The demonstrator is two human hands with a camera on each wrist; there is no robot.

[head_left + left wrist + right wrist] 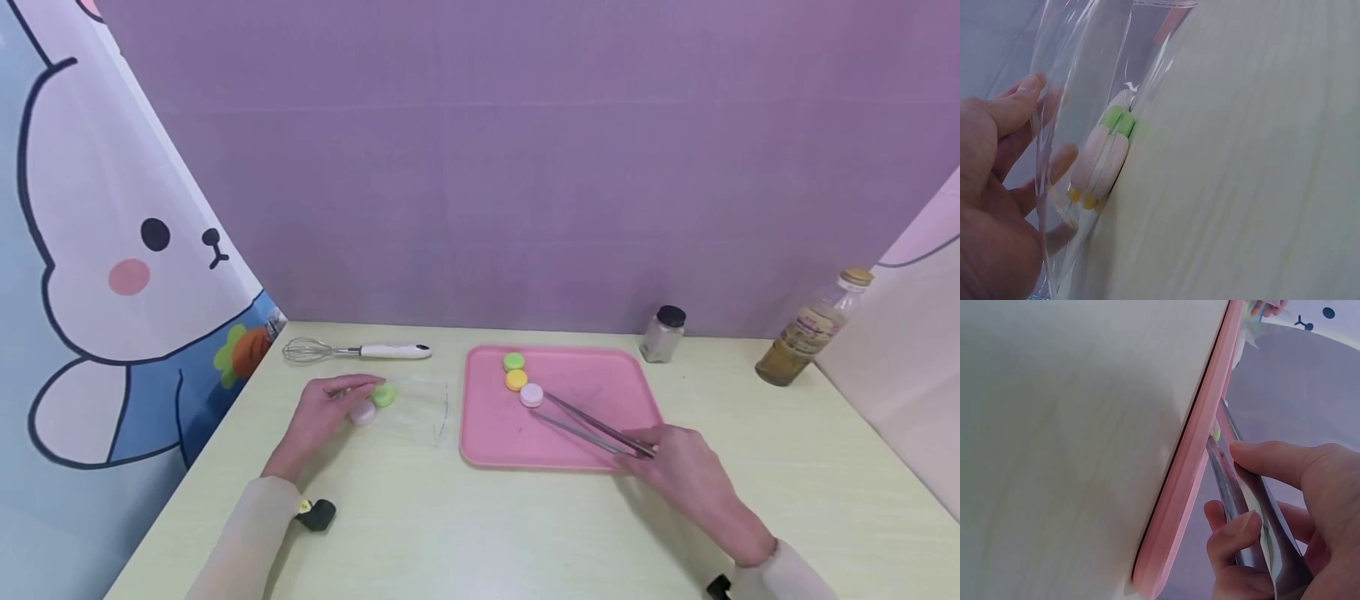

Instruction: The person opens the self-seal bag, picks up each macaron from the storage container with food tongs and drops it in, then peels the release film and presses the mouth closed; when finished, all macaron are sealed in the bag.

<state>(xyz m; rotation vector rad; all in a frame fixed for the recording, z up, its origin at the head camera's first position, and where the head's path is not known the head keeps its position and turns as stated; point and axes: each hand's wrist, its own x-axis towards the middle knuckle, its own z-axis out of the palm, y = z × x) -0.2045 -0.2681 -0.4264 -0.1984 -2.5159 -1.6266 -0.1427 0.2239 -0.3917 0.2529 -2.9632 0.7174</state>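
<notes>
My left hand (322,417) pinches the film of a clear plastic bag (422,408) left of the pink tray (487,437). Inside the bag lie a green macaron (383,394) and a pale pink macaron (363,412); the left wrist view also shows part of a yellow macaron (1089,201) at the bottom. My right hand (682,467) grips metal tongs (596,422) over the tray. Their parted tips reach the right side of a pale lilac macaron (532,395); contact is unclear. Beyond it, a yellow macaron (516,380) and a green macaron (513,361) form a slanting row.
A whisk (393,352) with a white handle lies behind the bag. At the back right stands a small jar (662,337) with a black lid. A corked bottle (810,333) of brown liquid is farther right, near the wall. A purple backdrop (480,167) borders the table.
</notes>
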